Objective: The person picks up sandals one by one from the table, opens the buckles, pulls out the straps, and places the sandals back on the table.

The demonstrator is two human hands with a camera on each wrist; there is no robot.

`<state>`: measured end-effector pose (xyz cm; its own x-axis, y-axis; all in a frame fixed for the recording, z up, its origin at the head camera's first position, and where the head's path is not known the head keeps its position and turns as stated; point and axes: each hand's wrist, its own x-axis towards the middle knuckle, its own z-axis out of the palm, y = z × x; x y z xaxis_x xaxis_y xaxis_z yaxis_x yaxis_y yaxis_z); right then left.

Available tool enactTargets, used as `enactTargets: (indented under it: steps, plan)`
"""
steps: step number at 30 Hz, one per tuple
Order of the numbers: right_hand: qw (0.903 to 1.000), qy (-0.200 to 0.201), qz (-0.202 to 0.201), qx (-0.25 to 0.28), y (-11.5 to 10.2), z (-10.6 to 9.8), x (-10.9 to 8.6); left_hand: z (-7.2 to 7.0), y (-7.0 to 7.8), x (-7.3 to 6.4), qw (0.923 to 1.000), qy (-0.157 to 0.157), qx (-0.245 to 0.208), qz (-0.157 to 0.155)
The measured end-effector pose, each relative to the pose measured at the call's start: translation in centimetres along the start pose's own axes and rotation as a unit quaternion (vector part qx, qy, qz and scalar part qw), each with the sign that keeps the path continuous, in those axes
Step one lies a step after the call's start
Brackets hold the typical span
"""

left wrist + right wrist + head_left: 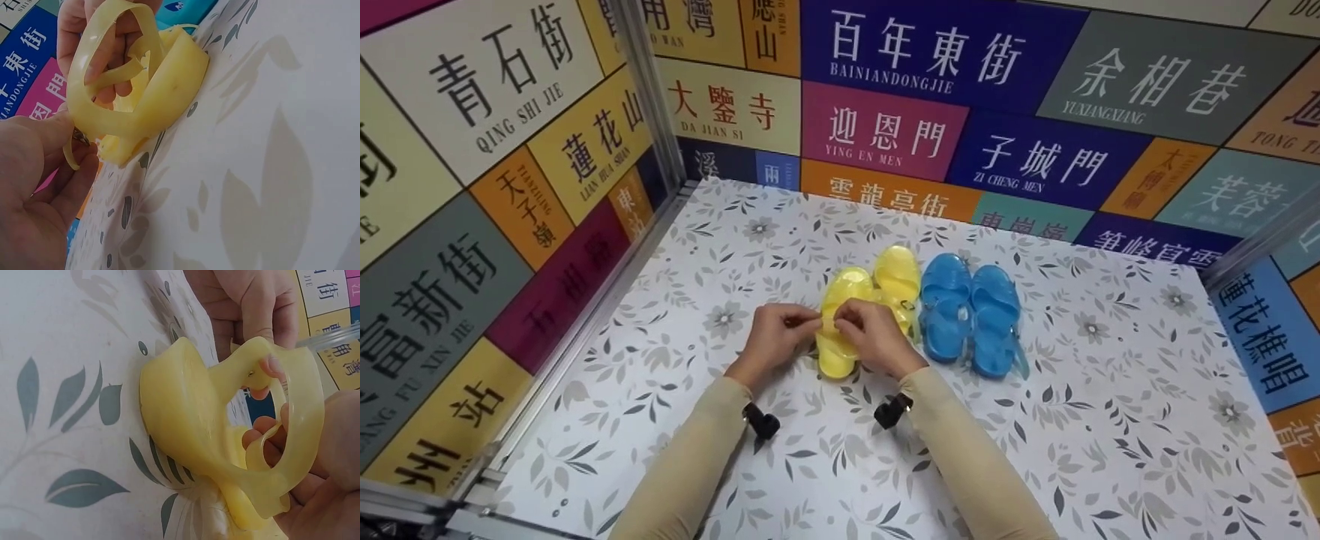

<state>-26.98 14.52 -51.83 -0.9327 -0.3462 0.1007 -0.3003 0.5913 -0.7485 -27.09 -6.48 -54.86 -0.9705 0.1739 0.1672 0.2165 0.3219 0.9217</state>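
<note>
A yellow jelly sandal [836,364] lies on the table between both hands, its toe pointing away. My left hand [776,337] pinches its ankle strap near a small metal buckle [80,136], which shows in the left wrist view. From the other side my right hand [881,334] holds the thin loose strap [264,450], its fingers curled behind the heel loop; their exact contact is partly hidden by the strap. The mating yellow sandal [898,271] lies just beyond my right hand, which covers part of it.
To the right of the yellow pair stand two blue jelly sandals [945,330], side by side. A white tablecloth [1110,420] with leaf prints covers the table. Panels with street names [877,127] rise behind and at both sides, with a metal frame post [652,97] at the left corner.
</note>
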Motion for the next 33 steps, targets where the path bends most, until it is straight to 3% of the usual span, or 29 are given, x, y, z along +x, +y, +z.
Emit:
enactTargets:
  steps: [16, 27, 33]
  plan:
    - [0.9996, 0.0, 0.014, 0.025, -0.21, 0.63, 0.27, 0.79, 0.36, 0.48, 0.9975, -0.009, 0.009, 0.07]
    - [0.9998, -0.007, 0.014, 0.008, -0.07, 0.38, 0.07, 0.1, -0.12, 0.09, 0.9995, 0.0, 0.011, 0.028]
    - [1.0, -0.006, -0.004, -0.002, -0.03, 0.24, 0.08, -0.09, -0.19, 0.12, 0.9994, 0.0, 0.014, 0.03]
